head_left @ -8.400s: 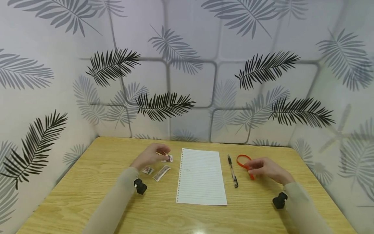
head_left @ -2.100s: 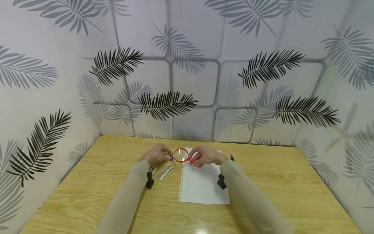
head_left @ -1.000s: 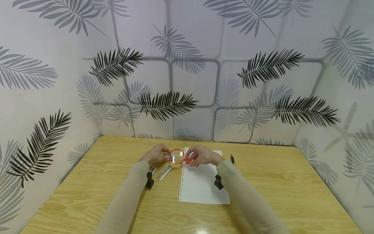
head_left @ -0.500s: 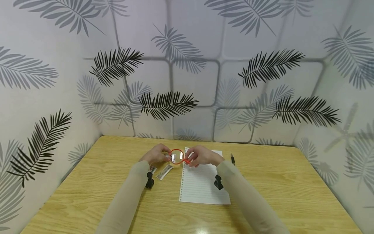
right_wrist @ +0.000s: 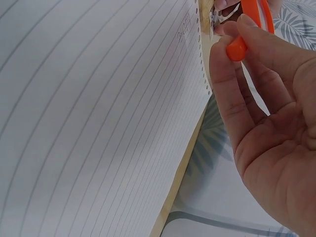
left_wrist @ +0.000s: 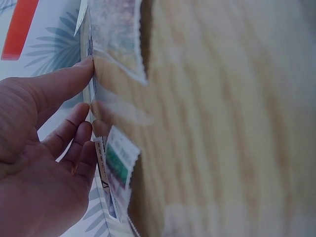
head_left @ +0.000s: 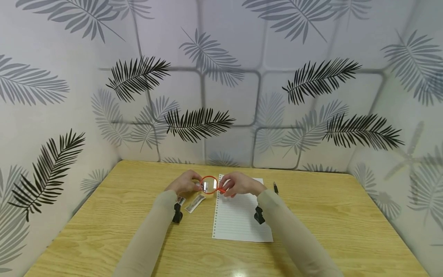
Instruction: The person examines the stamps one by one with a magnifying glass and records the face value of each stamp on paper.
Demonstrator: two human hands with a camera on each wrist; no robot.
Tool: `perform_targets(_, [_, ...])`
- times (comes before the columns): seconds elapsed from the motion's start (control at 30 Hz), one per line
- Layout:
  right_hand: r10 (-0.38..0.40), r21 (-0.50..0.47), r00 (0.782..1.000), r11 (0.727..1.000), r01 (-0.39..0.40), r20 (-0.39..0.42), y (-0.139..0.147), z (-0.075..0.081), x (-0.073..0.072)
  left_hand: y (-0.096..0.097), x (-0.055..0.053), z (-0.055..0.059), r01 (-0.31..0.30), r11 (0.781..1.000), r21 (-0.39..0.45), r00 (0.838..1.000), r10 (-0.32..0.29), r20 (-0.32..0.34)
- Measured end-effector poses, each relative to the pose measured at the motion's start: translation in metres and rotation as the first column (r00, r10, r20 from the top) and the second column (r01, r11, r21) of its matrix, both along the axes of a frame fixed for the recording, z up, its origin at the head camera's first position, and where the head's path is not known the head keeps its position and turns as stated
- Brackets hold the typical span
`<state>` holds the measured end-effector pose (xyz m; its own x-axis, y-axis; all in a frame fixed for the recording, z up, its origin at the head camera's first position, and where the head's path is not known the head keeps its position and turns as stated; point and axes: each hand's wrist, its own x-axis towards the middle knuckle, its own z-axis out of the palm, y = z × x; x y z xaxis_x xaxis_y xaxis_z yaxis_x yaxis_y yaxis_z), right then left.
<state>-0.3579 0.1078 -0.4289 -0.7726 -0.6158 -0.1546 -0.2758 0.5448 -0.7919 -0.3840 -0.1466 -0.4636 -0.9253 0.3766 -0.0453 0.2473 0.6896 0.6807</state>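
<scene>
My right hand (head_left: 238,184) pinches the handle of an orange-red magnifying glass (head_left: 209,185) between thumb and fingers. Its round lens is tilted over a small postage stamp (head_left: 205,187), which shows through it. In the right wrist view the handle end (right_wrist: 237,49) sticks out past the fingertips. My left hand (head_left: 185,182) holds that stamp by its edges with thumb and fingertips. The left wrist view shows this hand (left_wrist: 54,128) low at the tabletop, with a green-marked stamp (left_wrist: 118,163) below the fingers. A longer stamp strip (head_left: 195,203) lies just in front.
A lined sheet (head_left: 238,221) with punched holes lies under my right hand and forearm; small handwriting (right_wrist: 183,28) shows near its holed edge. A black pen (head_left: 275,187) is partly covered by the right sleeve. The wooden table (head_left: 346,215) meets a leaf-patterned wall behind.
Earlier the magnifying glass lay right of the pen, by my right hand. It was picked up, carried left across the paper and brought over the stamp. Over the last second both hands stay nearly still.
</scene>
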Motion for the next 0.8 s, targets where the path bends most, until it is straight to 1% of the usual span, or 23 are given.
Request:
perform_targets(0.33, [-0.005,-0.004,1.0,1.0,0.005,0.015,0.0017,-0.0004,-0.0008,0.0003,0.0002,-0.0004,-0.014,1.0,0.016,1.0,0.014,0.015])
perform_targets(0.6, [-0.008,-0.012,1.0,1.0,0.008,0.0,0.0039,-0.0071,-0.0032,0.0019,0.0017,0.0,-0.024,1.0,0.013,1.0,0.024,0.01])
perform_targets(0.8, [-0.001,-0.029,1.0,1.0,0.002,0.019,0.0065,-0.0086,-0.0001,0.002,0.0025,0.0005,-0.024,1.0,0.013,1.0,0.023,0.016])
